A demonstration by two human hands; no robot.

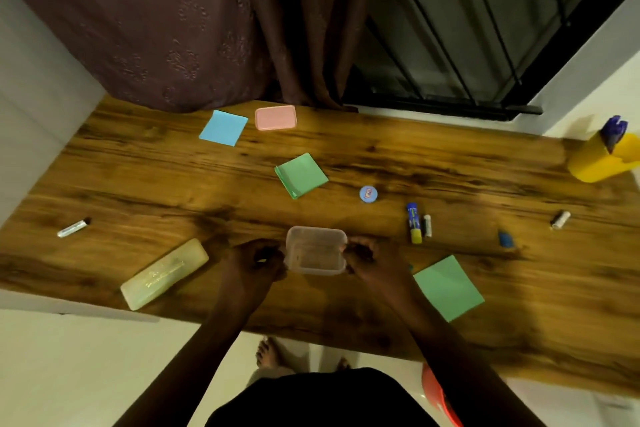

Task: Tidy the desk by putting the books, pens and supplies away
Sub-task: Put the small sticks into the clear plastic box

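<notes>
Box (316,250) clasped between left grip (256,262) and right grip (369,258), fingers curled.

Dim, warm, blurry; warped edges

Two green paper pads (301,175) (448,288), one blue pad (223,127) — one pink lid (275,117), one clear box (316,250), one glue stick (414,222), one yellow holder (599,163).

Bare desk (138,177) left-centre, between pencil case (164,274) and blue note (223,127). Right side cluttered: glue stick (414,222), green sheet (448,288). Green pad (300,175), round tin (368,193) lie beyond clear box (316,250). Yellow holder (602,163) stands far right.
</notes>
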